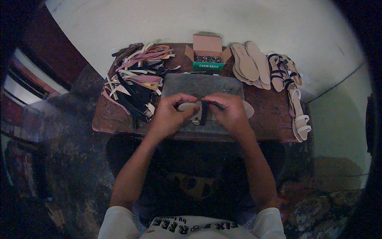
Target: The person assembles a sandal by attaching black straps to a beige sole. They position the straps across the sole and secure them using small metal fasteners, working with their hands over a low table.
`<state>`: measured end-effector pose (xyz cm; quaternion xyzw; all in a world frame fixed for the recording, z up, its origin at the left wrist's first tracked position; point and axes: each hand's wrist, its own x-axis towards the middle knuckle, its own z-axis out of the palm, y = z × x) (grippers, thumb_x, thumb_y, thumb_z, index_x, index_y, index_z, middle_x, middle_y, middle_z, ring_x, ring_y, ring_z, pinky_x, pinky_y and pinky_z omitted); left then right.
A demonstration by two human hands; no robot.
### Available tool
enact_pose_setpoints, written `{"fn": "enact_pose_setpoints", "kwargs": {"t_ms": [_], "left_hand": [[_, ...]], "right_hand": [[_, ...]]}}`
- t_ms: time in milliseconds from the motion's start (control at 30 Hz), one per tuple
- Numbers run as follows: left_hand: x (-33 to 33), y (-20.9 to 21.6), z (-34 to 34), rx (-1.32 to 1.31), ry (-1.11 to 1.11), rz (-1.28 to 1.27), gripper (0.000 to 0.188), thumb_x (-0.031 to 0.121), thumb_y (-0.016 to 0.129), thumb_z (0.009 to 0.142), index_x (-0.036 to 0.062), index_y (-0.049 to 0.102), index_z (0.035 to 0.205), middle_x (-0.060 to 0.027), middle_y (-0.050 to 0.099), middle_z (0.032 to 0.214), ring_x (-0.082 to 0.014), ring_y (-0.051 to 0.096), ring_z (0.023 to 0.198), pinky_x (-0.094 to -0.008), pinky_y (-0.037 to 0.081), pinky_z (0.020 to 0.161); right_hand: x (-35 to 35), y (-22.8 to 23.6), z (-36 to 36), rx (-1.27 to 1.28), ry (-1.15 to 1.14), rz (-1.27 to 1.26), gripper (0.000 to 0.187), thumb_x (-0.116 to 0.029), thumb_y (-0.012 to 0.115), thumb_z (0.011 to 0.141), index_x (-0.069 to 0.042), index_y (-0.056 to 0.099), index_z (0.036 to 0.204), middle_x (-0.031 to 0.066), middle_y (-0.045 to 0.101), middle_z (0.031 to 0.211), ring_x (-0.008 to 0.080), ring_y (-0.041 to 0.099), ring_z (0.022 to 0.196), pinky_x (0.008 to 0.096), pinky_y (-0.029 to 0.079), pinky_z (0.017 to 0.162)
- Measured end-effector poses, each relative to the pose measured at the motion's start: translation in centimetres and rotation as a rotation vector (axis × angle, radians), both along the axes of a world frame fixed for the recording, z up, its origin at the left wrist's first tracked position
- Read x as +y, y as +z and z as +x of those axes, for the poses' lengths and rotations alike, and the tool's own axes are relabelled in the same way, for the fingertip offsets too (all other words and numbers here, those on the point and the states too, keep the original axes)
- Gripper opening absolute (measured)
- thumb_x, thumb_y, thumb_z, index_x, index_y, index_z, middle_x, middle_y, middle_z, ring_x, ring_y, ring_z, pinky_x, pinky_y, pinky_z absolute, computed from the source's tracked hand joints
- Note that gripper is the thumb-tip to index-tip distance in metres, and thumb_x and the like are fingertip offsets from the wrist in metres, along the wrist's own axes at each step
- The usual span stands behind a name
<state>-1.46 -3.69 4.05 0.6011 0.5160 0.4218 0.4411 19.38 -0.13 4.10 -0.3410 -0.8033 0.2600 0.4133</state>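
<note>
A beige sandal sole (248, 109) lies crosswise on a grey work pad (175, 85), partly covered by my hands. Across its middle runs a black strap (204, 114). From the left, my left hand (169, 113) brings curled thumb and fingers to the strap's far end. My right hand (229, 108) pinches at the same end from the other side. Whether something small sits between the fingertips is too blurred to tell.
Behind the pad stands an open green box of small nails (208, 59). Loose straps in black, pink and cream (135, 81) are heaped at left. Stacked beige soles (254, 65), black-strapped sandals (277, 71) and a white-strapped sandal (298, 117) line the right of the wooden table (264, 119).
</note>
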Motion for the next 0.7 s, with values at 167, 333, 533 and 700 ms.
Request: {"fn": "enact_pose_setpoints", "kwargs": {"t_ms": [167, 333, 533, 700], "left_hand": [[-0.09, -0.30, 0.18, 0.158, 0.026, -0.048, 0.026, 0.007, 0.073, 0.084, 0.0031, 0.070, 0.110, -0.0049, 0.072, 0.101, -0.0097, 0.064, 0.084, -0.0272, 0.053, 0.073], [-0.21, -1.04, 0.01, 0.229, 0.064, 0.070, 0.028, 0.010, 0.077, 0.083, 0.0033, 0.071, 0.109, -0.0060, 0.073, 0.097, -0.0105, 0.063, 0.080, -0.0278, 0.051, 0.071], [-0.49, -0.53, 0.35, 0.249, 0.067, 0.114, 0.030, 0.011, 0.077, 0.083, 0.0027, 0.071, 0.111, -0.0092, 0.074, 0.092, -0.0109, 0.064, 0.077, -0.0290, 0.052, 0.069], [-0.66, -0.22, 0.43, 0.262, 0.042, 0.104, 0.029, 0.009, 0.076, 0.084, 0.0028, 0.070, 0.112, -0.0102, 0.074, 0.091, -0.0113, 0.066, 0.076, -0.0295, 0.052, 0.068]], "right_hand": [[0.04, 0.13, 0.09, -0.049, 0.017, -0.013, 0.022, 0.004, 0.067, 0.078, -0.001, 0.071, 0.099, 0.0155, 0.072, 0.096, 0.0294, 0.071, 0.089, 0.0362, 0.054, 0.081], [0.17, -0.13, -0.36, -0.062, 0.002, -0.066, 0.023, 0.005, 0.067, 0.078, -0.001, 0.071, 0.100, 0.0162, 0.072, 0.096, 0.0284, 0.071, 0.090, 0.0346, 0.053, 0.082], [0.41, -0.48, -0.15, -0.068, -0.012, -0.124, 0.023, 0.004, 0.066, 0.079, 0.000, 0.071, 0.101, 0.0166, 0.072, 0.097, 0.0270, 0.071, 0.092, 0.0337, 0.053, 0.083], [0.46, -0.01, -0.07, -0.109, -0.001, -0.162, 0.022, 0.004, 0.066, 0.080, 0.000, 0.070, 0.102, 0.0165, 0.072, 0.098, 0.0265, 0.071, 0.092, 0.0336, 0.053, 0.083]]}}
